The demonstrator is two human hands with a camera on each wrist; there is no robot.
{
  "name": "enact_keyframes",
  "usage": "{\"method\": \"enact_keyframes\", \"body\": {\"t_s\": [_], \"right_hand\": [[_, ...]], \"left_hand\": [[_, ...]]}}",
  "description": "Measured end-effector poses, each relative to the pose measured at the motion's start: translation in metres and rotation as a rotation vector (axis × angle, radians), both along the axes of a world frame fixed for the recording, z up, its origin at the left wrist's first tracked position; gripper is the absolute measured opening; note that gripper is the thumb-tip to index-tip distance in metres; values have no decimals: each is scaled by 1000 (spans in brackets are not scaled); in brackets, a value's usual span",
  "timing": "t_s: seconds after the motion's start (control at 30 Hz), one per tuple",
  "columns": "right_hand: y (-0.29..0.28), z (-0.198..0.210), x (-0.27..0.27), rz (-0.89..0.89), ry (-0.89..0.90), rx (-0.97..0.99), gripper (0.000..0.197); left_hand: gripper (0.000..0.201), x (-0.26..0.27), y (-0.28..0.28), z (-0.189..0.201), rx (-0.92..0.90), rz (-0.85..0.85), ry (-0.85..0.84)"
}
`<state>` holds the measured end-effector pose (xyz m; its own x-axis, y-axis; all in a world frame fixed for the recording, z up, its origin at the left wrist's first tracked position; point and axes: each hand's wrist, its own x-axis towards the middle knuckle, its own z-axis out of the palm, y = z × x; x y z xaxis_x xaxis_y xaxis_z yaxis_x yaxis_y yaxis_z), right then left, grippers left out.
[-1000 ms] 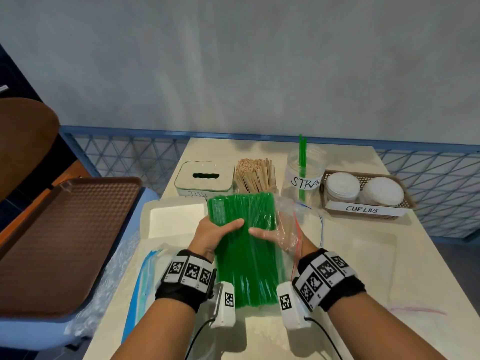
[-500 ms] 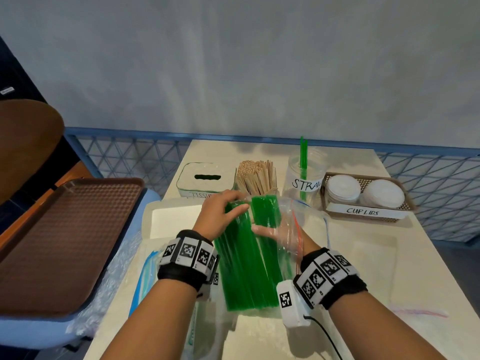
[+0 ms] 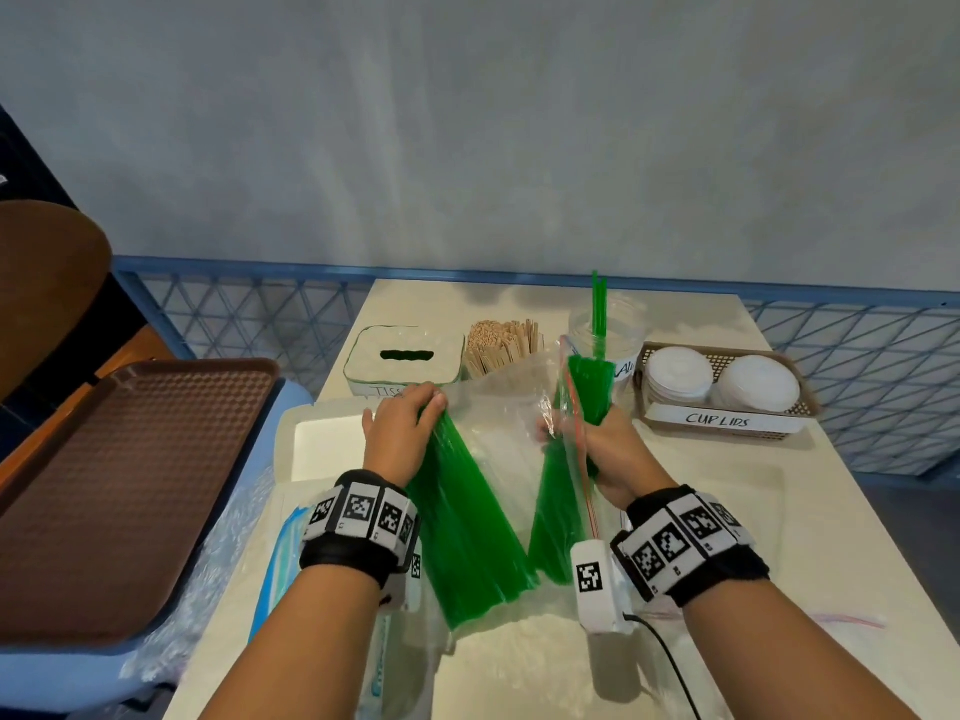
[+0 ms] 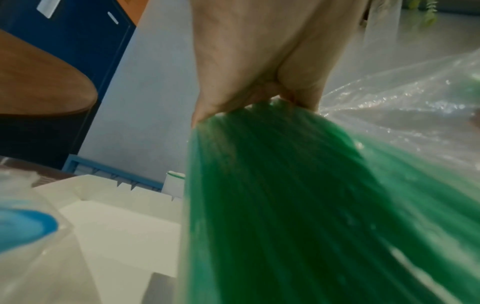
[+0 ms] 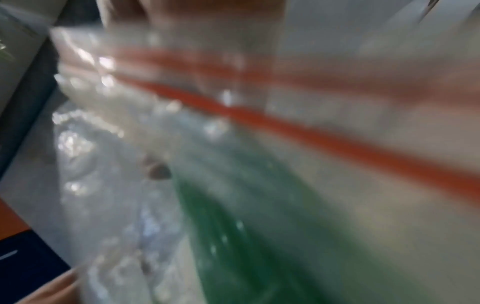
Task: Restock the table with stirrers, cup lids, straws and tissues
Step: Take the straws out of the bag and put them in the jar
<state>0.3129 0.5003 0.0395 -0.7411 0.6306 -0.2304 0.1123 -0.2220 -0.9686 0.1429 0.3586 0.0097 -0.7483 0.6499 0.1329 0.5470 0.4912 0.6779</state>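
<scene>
Green straws fill both fists over the table (image 3: 727, 537): the left hand (image 3: 400, 433) grips one bundle of straws (image 3: 467, 522), the right hand (image 3: 608, 449) a second bundle (image 3: 558, 485) inside the clear bag (image 3: 498, 407). Only the head view shows the straw jar (image 3: 605, 335) behind them. The right wrist view, blurred, adds the bag's red seal strip (image 5: 311, 133); the left wrist view shows fingers (image 4: 298, 82) curled tight around straw ends.

Head view high over table (image 3: 675, 537), wrist views close, blurred, apparently sharing green straws (image 3: 467, 522)

Blurred green straws (image 5: 259, 236) behind bag (image 5: 116, 144)
</scene>
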Motion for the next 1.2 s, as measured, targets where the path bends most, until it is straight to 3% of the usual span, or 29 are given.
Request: {"method": "enact_keyframes", "body": {"t_s": [0.17,0.3,0.43,0.73,1.13,1.2], "right_hand": [[19,12,7,-233,183,-66,6],[33,28,7,-320,323,-83,10],[55,53,1,-451,383,-1,5],[121,104,-25,-781,545,265,17],[159,55,-72,-606,242,403,18],[159,47,-73,-569,170,433,32]], "left_hand": [[24,-13,-3,-4,116,16,-16],[22,-20,1,-8,174,68,-47],[24,-25,8,-8,210,106,-49],[25,-43,27,-9,253,130,-11],[24,-58,45,-8,294,39,30],[30,-57,46,-8,290,37,41]]}}
